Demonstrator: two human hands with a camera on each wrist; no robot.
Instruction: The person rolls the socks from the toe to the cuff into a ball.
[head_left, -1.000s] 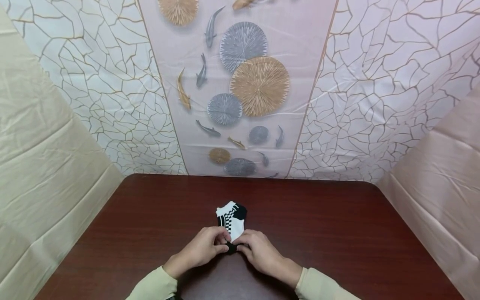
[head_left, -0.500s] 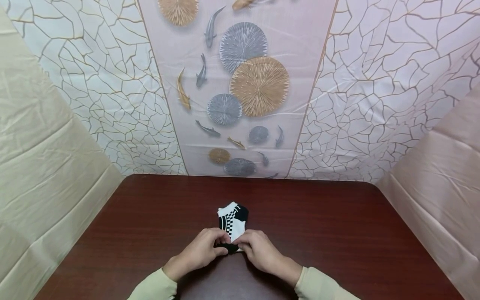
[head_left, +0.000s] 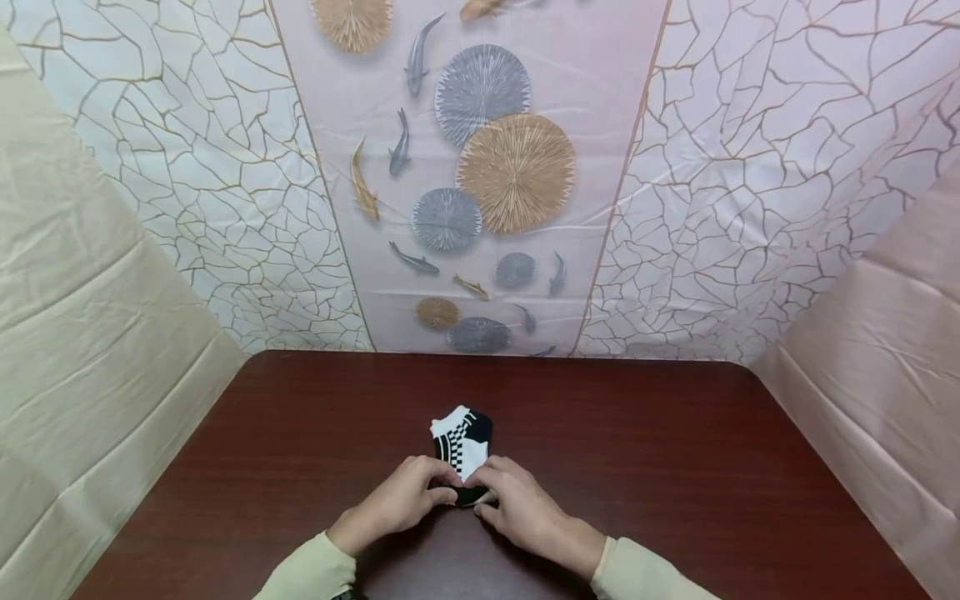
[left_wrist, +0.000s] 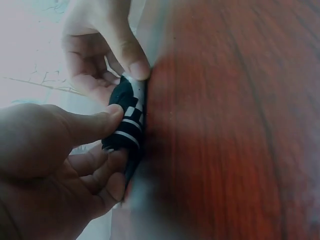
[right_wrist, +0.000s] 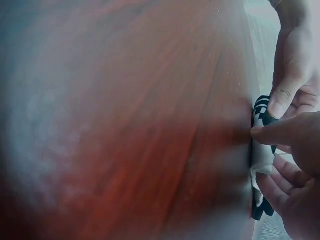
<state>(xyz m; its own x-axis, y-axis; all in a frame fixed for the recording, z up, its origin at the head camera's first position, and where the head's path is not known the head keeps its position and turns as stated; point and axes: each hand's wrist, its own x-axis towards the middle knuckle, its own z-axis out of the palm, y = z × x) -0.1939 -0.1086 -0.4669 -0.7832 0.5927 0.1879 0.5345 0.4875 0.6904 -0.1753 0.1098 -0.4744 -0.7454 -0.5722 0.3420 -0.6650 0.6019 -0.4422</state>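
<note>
A black-and-white ankle sock (head_left: 472, 454) with a checkered strip lies on the table, its near end folded up into a black edge. My left hand (head_left: 406, 497) pinches the left side of this folded end. In the left wrist view its thumb lies on the rolled sock (left_wrist: 131, 117), with the fingers curled beneath. My right hand (head_left: 519, 505) holds the right side of the fold between thumb and fingers. The right wrist view has the roll of the sock (right_wrist: 262, 155) edge-on, thumb on one side and fingertips on the other. Both hands partly cover the fold.
The dark red-brown wooden table (head_left: 637, 467) extends around the hands. A patterned backdrop (head_left: 517, 171) with fish and round leaves hangs behind its far edge. Plain beige cloth walls (head_left: 90, 333) stand at both sides.
The black folded edge between the hands shows wider than a second ago. The right thumb has shifted slightly toward the near table edge. Both hands stay in nearly the same place.
</note>
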